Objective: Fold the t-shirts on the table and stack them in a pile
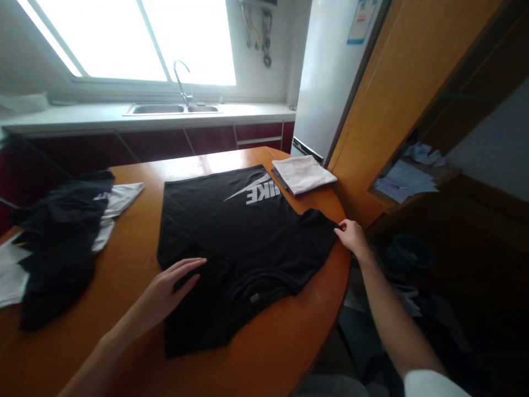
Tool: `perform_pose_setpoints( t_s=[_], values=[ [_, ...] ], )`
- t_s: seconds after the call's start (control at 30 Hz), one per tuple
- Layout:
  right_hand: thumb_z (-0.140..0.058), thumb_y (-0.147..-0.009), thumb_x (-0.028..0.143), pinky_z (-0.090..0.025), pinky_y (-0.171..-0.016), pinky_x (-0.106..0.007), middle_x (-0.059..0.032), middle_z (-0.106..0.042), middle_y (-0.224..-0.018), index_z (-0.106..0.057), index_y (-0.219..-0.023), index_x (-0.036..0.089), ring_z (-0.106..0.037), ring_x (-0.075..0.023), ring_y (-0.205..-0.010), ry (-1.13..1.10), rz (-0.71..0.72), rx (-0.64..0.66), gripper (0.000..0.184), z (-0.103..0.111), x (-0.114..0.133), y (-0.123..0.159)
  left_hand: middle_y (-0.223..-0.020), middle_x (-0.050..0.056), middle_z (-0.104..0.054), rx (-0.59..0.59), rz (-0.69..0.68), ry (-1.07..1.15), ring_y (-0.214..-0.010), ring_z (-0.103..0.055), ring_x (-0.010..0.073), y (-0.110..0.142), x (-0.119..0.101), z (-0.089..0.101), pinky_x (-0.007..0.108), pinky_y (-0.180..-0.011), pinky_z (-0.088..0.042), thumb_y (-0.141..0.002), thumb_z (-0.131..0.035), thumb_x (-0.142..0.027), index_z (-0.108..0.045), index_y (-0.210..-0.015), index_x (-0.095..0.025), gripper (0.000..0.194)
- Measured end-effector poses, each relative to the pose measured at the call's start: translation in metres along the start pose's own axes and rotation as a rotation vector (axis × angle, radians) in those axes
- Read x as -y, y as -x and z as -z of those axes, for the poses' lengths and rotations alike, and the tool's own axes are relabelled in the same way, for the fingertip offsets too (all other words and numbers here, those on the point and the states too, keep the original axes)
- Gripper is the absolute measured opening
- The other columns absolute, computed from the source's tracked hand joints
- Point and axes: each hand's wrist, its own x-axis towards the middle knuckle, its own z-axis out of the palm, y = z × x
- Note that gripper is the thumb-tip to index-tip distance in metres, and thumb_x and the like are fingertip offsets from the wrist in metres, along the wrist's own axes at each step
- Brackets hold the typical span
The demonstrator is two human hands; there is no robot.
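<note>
A black T-shirt [215, 231] with a white printed logo lies spread on the wooden table [136, 226], its collar toward me. At the right, my right hand [350, 234] pinches the end of one sleeve, by the table's rounded edge. Over the shirt's left side is my left hand [173, 284], fingers stretched out and thumb apart, with nothing held. Whether its fingertips touch the cloth I cannot tell. The other sleeve lies flat below that hand.
Folded cloths, a pale one [303, 173] on top, sit at the far right of the table. Dark and white clothes [66, 237] are heaped at the left. Beyond stand a counter with a sink [157, 109] and a fridge [326, 71]. Papers [407, 181] lie on a shelf at right.
</note>
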Motion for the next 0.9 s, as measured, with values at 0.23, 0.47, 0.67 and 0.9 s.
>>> perform_pose_setpoints(
  t_s=[0.23,0.47,0.67,0.9],
  values=[
    [-0.063,-0.075,0.025,-0.047,-0.067,-0.032,-0.0044,-0.066,-0.072,-0.061,-0.075,0.021,-0.061,-0.0199,-0.067,-0.245,-0.024,-0.143,0.005,0.015,0.024,0.003,-0.121,0.006,-0.073,-0.02,0.008,0.004,-0.104,-0.072,0.023,0.001,0.01,-0.002,0.033,-0.093,-0.058,-0.095,-0.054,-0.057,-0.069,-0.121,-0.025,0.044],
    [-0.064,-0.081,0.033,-0.052,-0.067,-0.032,-0.0039,-0.066,-0.077,-0.058,-0.083,0.021,-0.064,-0.0198,-0.07,-0.606,0.225,-0.159,0.014,0.049,0.093,0.029,-0.119,0.006,-0.073,-0.01,0.032,0.01,-0.104,-0.072,0.0236,-0.001,0.003,-0.001,0.033,-0.093,-0.057,-0.095,-0.052,-0.058,-0.07,-0.118,-0.024,0.045],
    [-0.063,-0.09,0.032,-0.053,-0.072,-0.03,-0.0034,-0.073,-0.093,-0.068,-0.102,0.023,-0.069,-0.0186,-0.082,-0.584,0.48,0.266,0.015,0.039,0.156,0.08,-0.119,0.006,-0.073,-0.005,0.047,0.01,-0.103,-0.072,0.0236,-0.002,0.005,0.0,0.034,-0.093,-0.058,-0.096,-0.051,-0.057,-0.069,-0.118,-0.024,0.044],
    [-0.058,-0.091,0.019,-0.053,-0.082,-0.033,-0.0071,-0.075,-0.097,-0.073,-0.096,0.021,-0.07,-0.0217,-0.088,-0.476,0.414,0.095,0.016,0.005,0.128,0.03,-0.116,0.006,-0.074,-0.055,0.091,0.016,-0.102,-0.072,0.0239,-0.001,0.01,0.001,0.035,-0.092,-0.058,-0.095,-0.051,-0.059,-0.071,-0.114,-0.024,0.045]
  ],
)
